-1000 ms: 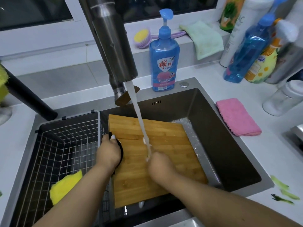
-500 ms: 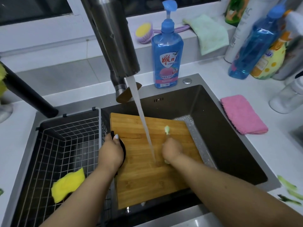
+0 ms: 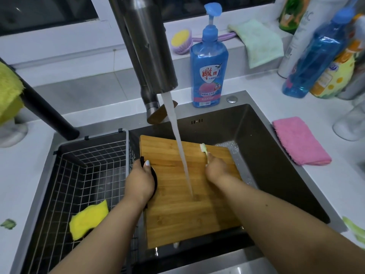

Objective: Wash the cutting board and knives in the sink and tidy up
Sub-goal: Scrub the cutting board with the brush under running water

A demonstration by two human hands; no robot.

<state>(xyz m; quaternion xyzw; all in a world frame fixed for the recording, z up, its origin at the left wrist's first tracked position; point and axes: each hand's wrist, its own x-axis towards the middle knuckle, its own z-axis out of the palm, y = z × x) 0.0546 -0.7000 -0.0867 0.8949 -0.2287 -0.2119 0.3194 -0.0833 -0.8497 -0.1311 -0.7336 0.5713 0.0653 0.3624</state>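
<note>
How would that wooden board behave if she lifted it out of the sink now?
The board is probably slippery: water runs down its face. It looks stiff, a thick bamboo slab that keeps flat while propped on a slant. The left hand grips its black side handle, which should help her hold it.

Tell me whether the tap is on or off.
On. A steady stream of water runs from the faucet spout onto the cutting board in the sink.

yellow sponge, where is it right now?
Head view, lower left: the yellow sponge lies on the floor of the wire basket in the sink's left side, just left of the left forearm, apart from the cutting board.
</note>
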